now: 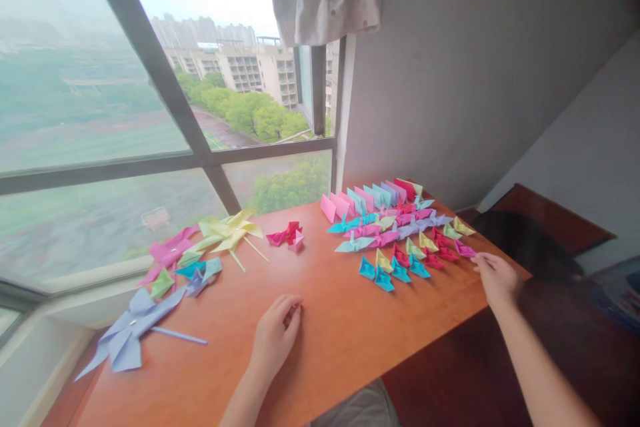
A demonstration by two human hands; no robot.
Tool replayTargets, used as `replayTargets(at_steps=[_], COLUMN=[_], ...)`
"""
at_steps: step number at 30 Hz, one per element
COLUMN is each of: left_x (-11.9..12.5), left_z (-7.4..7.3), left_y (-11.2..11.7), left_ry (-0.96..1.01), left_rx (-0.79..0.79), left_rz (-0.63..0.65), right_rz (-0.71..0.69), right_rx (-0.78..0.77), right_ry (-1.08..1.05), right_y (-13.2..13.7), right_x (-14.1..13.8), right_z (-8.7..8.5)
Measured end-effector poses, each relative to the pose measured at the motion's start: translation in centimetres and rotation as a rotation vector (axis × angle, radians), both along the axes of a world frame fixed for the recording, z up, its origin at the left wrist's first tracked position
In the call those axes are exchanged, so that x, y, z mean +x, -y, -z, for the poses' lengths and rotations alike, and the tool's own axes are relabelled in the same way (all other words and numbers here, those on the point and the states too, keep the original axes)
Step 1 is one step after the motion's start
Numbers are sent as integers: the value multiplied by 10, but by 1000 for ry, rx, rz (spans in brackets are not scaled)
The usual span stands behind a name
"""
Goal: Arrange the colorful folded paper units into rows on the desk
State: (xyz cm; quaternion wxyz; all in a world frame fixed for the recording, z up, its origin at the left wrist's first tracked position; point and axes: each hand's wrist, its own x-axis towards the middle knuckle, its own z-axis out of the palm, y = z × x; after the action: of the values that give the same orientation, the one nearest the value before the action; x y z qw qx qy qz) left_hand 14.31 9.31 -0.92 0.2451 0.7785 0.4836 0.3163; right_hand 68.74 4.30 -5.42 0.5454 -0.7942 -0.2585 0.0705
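My right hand (497, 275) reaches to the table's right edge, its fingers pinching the tip of a magenta paper boat (465, 249). That boat sits at the right end of several rows of small folded boats, among them a blue boat (383, 279), a red boat (433, 260) and a yellow boat (463, 226). My left hand (278, 333) rests on the tabletop with its fingers curled in and no paper showing in it. Behind it lie a few red and pink boats (287, 234), apart from the rows.
The wooden table (330, 320) stands by a window. On its left are a lilac pinwheel (133, 327), a yellow pinwheel (231, 230), a pink pinwheel (173, 250) and more small boats (199, 275). Paper cranes (363, 243) and upright folded pieces (357, 200) line the back right.
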Motion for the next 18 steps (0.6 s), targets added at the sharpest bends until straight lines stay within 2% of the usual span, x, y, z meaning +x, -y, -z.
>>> replayTargets(at_steps=[10, 18], left_x=[0, 0], left_z=[2, 2], left_y=[1, 0], left_ry=[13, 21], left_rx=[-2, -19], left_rz=[6, 9], right_rz=[-75, -62], right_rx=[-31, -21], right_ry=[-2, 10], right_y=[-10, -7], right_x=[13, 11], right_z=[17, 18])
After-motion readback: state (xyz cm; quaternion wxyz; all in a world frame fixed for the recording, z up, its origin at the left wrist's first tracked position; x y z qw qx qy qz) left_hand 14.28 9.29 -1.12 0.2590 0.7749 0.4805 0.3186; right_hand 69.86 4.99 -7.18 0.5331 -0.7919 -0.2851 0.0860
